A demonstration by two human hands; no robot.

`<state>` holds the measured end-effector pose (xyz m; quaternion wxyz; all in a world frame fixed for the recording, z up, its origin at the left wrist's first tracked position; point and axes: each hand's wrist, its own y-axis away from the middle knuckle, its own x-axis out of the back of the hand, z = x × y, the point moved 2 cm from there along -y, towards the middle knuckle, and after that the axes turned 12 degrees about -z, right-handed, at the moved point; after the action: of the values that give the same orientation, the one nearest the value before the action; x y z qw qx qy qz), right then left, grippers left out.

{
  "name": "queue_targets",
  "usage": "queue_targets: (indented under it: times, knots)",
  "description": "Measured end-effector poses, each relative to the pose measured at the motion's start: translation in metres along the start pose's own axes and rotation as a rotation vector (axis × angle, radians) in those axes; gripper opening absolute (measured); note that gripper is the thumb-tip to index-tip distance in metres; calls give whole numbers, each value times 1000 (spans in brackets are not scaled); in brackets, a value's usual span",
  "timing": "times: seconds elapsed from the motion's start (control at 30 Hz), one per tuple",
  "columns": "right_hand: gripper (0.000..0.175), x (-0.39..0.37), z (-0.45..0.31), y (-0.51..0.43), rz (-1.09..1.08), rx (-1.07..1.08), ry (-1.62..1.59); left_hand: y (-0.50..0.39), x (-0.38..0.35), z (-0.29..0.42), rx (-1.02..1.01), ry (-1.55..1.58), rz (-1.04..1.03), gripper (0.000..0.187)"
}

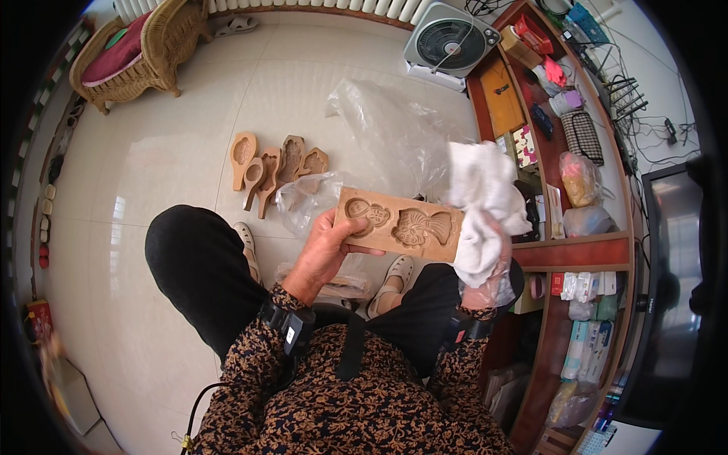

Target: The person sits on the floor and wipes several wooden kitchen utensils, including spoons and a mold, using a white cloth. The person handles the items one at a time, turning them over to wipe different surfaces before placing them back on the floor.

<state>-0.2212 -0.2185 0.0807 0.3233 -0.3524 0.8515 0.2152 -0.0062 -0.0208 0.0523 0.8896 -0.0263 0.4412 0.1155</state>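
Observation:
My left hand point(324, 247) grips the left end of a rectangular wooden mold point(394, 227), its thumb on a flower-like carved hollow; a fish-shaped hollow lies to the right. A white cloth point(483, 210) is in my right hand point(489, 273), against the mold's right end; clear plastic seems to cover this hand, and the cloth hides most of its fingers. Beyond my left knee, several handled wooden molds point(268, 173) lie side by side on the tiled floor. A crumpled clear plastic bag point(310, 199) touches the nearest ones.
A large clear plastic sheet point(392, 136) spreads over the floor ahead. More wooden pieces in plastic point(335, 278) lie between my feet. To the right stands a red-brown shelf unit point(574, 250) holding packets and bags. A box fan point(452, 42) and a wicker chair point(122, 71) stand farther off.

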Motion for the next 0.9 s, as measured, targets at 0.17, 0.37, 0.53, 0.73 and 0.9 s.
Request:
queue_targets:
  times: [0.17, 0.37, 0.53, 0.73, 0.9]
  knots:
    - [32, -1, 3, 4, -112, -13, 929, 1, -1, -3, 41, 18, 31, 34]
    - [27, 21, 5, -11, -15, 252, 467, -1, 1, -3, -1, 52, 56, 32]
    - [34, -4, 10, 6, 55, 285, 1289, -3, 4, -6, 2, 72, 58, 30]
    - [34, -34, 1, 21, 95, 201, 695, -2, 7, -5, -98, 57, 116, 29]
    - [37, -48, 9, 14, 103, 171, 228, -2, 7, -5, -211, 58, 181, 31]
